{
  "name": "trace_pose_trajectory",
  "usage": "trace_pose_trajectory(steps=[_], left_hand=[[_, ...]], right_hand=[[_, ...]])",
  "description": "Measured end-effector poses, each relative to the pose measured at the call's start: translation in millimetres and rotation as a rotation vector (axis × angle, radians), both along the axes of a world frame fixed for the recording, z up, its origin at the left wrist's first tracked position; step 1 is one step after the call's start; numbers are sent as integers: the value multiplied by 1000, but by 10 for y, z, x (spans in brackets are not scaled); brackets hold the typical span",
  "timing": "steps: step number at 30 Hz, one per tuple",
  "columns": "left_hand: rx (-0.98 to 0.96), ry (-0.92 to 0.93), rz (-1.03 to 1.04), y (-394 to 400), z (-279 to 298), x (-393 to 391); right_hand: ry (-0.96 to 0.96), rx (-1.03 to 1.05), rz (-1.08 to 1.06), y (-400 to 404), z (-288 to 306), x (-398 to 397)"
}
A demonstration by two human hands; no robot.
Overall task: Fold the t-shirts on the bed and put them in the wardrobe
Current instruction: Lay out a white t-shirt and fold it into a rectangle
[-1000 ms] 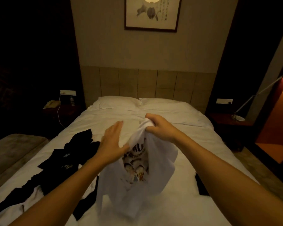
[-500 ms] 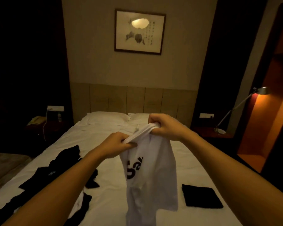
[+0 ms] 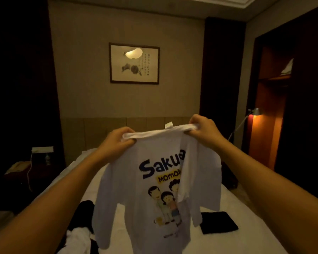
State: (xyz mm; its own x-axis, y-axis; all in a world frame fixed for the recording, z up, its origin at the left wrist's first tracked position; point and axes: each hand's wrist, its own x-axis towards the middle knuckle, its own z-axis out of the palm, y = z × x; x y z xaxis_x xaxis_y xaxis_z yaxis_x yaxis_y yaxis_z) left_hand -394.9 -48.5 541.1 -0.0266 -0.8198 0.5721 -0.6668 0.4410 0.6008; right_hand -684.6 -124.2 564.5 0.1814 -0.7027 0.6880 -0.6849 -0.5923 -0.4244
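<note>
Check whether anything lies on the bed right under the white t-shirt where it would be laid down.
Partly. Black clothes lie left of the hanging white t-shirt, a folded black shirt right; the bed directly below is hidden.

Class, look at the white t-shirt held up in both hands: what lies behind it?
The white t-shirt hangs before the bed; beside it show dark clothes and a folded black item. The bed's middle is hidden.

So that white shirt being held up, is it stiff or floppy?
Probably floppy: the white shirt hangs limp from both hands, left hand and right hand, with one sleeve folded across the print. It seems light, since a pinch at each shoulder carries it. Laid on the bed it would likely wrinkle.
</note>
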Motion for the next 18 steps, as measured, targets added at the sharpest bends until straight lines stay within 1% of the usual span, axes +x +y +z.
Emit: trace_pose_trajectory(steps=[3,6,7,8,10,13,15,18], left_hand=[[-81,98,-43,291,348,-3],[-53,127,-95,550,775,96],[-42,126,-114,646,951,136],[-31,122,-131,751,1122,179],[-10,81,-166,992,1415,231],[18,20,-175,1264,1605,272],[86,-17,-147,1301,1523,355],[345,-96,-96,1160,1079,516]], right_hand=[[-45,-55,-2,292,296,5],[-105,-156,3,566,687,1],[-115,-159,15,670,851,-2],[-108,-127,47,795,1027,5],[-27,-9,134,1047,1350,17],[33,68,220,1323,1599,-17],[21,196,282,1376,1525,-39],[34,455,322,1201,1038,29]])
